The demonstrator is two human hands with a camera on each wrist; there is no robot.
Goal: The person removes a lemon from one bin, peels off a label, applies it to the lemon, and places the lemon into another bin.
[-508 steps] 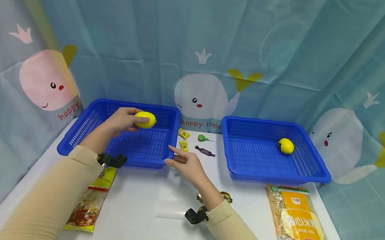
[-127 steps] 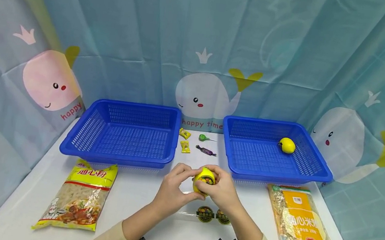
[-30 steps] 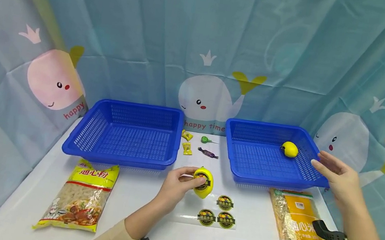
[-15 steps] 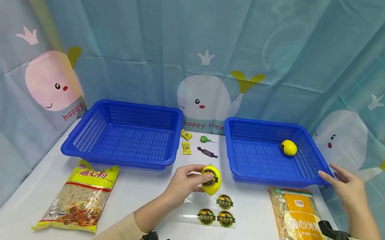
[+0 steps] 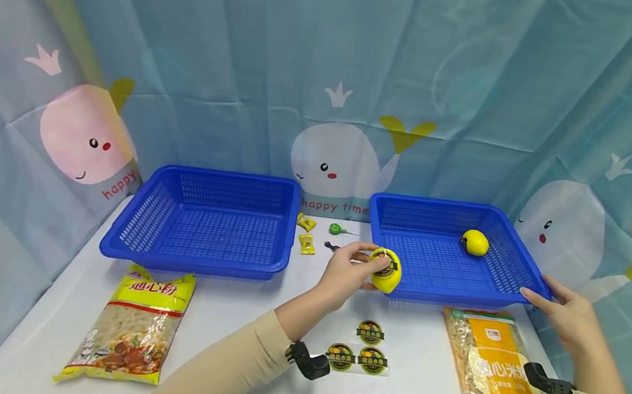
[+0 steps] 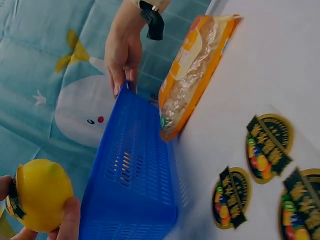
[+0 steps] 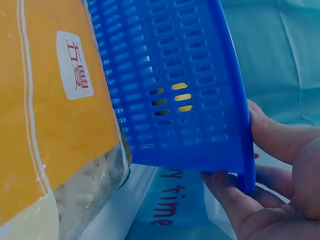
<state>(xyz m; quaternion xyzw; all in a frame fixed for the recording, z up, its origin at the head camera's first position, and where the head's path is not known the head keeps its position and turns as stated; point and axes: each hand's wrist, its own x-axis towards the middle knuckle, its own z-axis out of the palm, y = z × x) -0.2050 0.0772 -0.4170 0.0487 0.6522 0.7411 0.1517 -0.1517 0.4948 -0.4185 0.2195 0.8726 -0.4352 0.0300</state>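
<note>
Head view: left hand grip clasps lemon; right hand grip holds basket corner.

A: What is lying on the white table?

B: Two blue baskets are sitting at 12 o'clock; candies between them; sticker sheet centre; noodle bags at 9 and 3.

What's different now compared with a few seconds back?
The left hand carried the stickered yellow lemon from above the round stickers to the right blue plastic basket. The right hand let go of the lemon and gripped that basket's corner. The other lemon stayed.
</note>
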